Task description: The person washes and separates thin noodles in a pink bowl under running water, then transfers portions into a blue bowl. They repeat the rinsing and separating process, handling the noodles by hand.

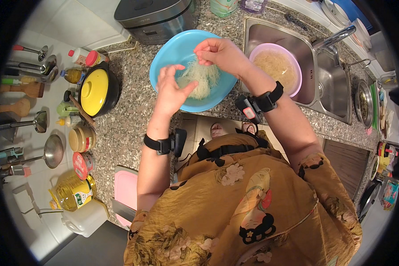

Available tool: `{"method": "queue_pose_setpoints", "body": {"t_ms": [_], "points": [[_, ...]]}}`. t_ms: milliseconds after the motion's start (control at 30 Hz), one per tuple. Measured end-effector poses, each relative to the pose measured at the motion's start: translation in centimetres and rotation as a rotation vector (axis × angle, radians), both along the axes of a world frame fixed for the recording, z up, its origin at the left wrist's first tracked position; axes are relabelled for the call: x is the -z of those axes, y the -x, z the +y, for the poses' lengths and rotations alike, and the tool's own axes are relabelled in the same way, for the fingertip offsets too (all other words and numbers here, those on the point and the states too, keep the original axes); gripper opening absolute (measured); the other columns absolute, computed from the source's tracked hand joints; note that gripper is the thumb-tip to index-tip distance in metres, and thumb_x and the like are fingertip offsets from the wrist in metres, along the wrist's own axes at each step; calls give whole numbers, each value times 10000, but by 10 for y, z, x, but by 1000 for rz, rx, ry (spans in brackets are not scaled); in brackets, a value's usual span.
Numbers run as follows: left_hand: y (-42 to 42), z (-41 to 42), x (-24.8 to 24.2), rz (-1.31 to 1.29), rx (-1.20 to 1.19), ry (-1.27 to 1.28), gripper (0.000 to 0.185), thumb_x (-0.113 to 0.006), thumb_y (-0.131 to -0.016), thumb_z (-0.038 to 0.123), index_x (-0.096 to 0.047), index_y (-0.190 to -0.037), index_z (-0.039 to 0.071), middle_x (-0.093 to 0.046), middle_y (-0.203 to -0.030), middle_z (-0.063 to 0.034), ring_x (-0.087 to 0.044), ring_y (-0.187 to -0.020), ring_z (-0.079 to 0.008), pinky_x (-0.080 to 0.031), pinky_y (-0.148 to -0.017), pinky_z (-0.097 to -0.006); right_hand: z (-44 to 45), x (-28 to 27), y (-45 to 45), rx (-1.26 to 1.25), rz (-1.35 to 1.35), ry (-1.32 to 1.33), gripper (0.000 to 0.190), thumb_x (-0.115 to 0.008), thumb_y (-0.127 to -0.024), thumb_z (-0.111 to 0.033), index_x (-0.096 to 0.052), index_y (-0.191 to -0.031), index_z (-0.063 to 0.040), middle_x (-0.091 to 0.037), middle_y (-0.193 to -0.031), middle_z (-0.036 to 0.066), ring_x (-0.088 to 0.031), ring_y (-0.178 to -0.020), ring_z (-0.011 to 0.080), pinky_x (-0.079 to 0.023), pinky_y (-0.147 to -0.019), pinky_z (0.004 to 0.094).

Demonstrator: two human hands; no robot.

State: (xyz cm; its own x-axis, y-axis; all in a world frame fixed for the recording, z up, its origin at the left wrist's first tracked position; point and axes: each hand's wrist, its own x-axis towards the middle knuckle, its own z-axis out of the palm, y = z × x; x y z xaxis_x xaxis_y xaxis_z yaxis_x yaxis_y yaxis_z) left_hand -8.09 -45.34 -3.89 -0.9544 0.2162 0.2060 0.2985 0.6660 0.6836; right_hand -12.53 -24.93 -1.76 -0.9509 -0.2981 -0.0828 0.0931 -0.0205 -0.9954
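A light-blue plastic basin (pixel 166 50) stands on the granite counter and holds a loose heap of thin, pale shreds (pixel 201 81). My left hand (pixel 174 84) is over the basin's near left side, fingers spread and curved beside the heap, gripping nothing. Above the heap's far side, my right hand (pixel 212 55) has its fingertips pinched together, with fine strands just under them. To the right, a pink-lilac bowl (pixel 299 71) sits at the sink's left basin, filled with yellowish shreds that look wet. Both wrists wear black straps with small devices.
A steel double sink (pixel 314 66) with a faucet (pixel 335 36) lies right. A rice cooker (pixel 153 20) stands behind the basin. At left are a black pot with a yellow lid (pixel 93 88), jars, an oil jug (pixel 74 193) and hanging utensils. A pink cutting board (pixel 125 183) is near my left forearm.
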Motion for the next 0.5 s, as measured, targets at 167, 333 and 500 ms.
{"method": "queue_pose_setpoints", "body": {"t_ms": [167, 333, 500], "points": [[-4, 18, -5, -12, -34, 36, 364, -761, -753, 302, -643, -1008, 71, -614, -970, -82, -555, -1015, -309, -351, -936, -474, -3, 2, -2, -32, 7, 6, 126, -609, -921, -98, -650, -1026, -41, -652, -842, 8, -597, -767, 79, -510, -729, 237], [-2, 20, 4, -249, 38, -39, 298, -726, -805, 280, -655, -993, 60, -662, -984, -95, -632, -882, -271, -451, -832, -418, -15, -31, -12, -64, 118, 129, 116, -610, -890, -40, -649, -997, -16, -664, -878, 37, -616, -777, 96, -516, -734, 239], [-1, 6, 7, -458, -12, -776, 178, -632, -917, 135, -614, -1051, 19, -679, -1000, -79, -649, -806, -139, -518, -708, -279, -2, -45, -5, 51, 116, 249, 141, -616, -886, -51, -648, -1020, -23, -666, -885, 48, -617, -802, 94, -514, -753, 236]]}}
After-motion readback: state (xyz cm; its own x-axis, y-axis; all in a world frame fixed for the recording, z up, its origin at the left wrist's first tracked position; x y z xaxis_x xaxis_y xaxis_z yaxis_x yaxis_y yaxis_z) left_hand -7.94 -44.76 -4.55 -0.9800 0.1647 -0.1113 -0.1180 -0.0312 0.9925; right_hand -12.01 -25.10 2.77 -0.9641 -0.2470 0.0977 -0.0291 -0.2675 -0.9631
